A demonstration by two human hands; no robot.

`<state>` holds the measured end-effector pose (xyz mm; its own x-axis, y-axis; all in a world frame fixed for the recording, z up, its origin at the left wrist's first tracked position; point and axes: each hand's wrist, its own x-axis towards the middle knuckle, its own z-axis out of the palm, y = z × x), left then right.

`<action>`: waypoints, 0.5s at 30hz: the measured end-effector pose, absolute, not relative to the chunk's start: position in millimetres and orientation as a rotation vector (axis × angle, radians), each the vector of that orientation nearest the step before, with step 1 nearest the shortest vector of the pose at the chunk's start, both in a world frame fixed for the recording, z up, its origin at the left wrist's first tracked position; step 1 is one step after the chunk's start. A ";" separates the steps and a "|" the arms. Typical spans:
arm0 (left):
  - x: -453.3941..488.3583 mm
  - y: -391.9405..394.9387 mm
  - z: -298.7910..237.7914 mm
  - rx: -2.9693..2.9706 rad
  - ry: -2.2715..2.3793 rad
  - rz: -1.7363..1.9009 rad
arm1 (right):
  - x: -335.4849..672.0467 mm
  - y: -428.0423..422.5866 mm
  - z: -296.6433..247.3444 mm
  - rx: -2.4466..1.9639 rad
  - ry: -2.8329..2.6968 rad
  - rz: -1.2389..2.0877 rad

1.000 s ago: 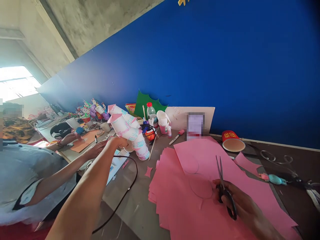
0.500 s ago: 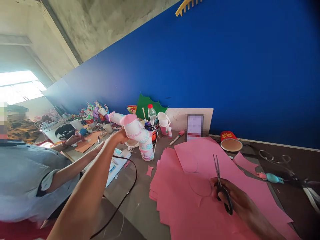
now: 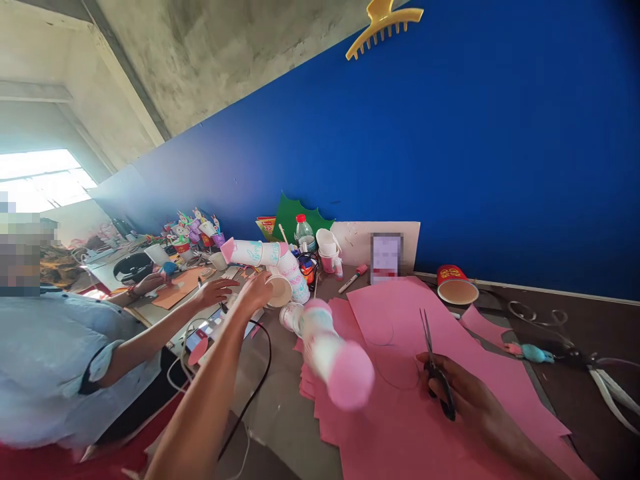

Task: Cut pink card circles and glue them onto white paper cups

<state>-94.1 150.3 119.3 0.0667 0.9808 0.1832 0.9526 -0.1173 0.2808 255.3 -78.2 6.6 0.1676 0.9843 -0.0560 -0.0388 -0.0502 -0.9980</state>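
My left hand (image 3: 257, 291) reaches out over the table and grips a white paper cup (image 3: 278, 291) that belongs to a built-up paper-cup model. One stack of decorated cups with a pink end (image 3: 327, 353) swings toward me, blurred, while another cup arm (image 3: 250, 253) points left. My right hand (image 3: 463, 393) rests on a pile of pink paper sheets (image 3: 395, 400) and holds black scissors (image 3: 434, 360), blades shut and pointing away from me.
A person in a grey shirt (image 3: 50, 367) sits at my left, both hands on the table. At the back stand a red paper cup (image 3: 455, 283), a plastic bottle (image 3: 303, 233), a marker (image 3: 353, 279) and craft toys (image 3: 193, 227). A black cable (image 3: 255, 373) crosses the table.
The cup model has tipped over: one cup stack swung down and toward me over the pink paper. My left hand moved right with it. The scissors hand barely shifted.
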 end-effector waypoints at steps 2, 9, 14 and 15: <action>-89.1 140.0 107.7 2.193 2.065 0.584 | 255.5 -77.0 5.2 -1.319 -1.027 1.119; -68.4 95.8 62.9 2.297 1.964 0.894 | 263.6 -71.1 -0.1 -1.264 -1.112 1.164; -55.3 83.2 43.6 2.278 1.815 1.058 | 259.2 -74.4 -2.2 -1.285 -1.041 1.096; -52.8 82.2 40.9 2.255 1.796 1.083 | 258.3 -75.0 -1.8 -1.302 -1.044 1.087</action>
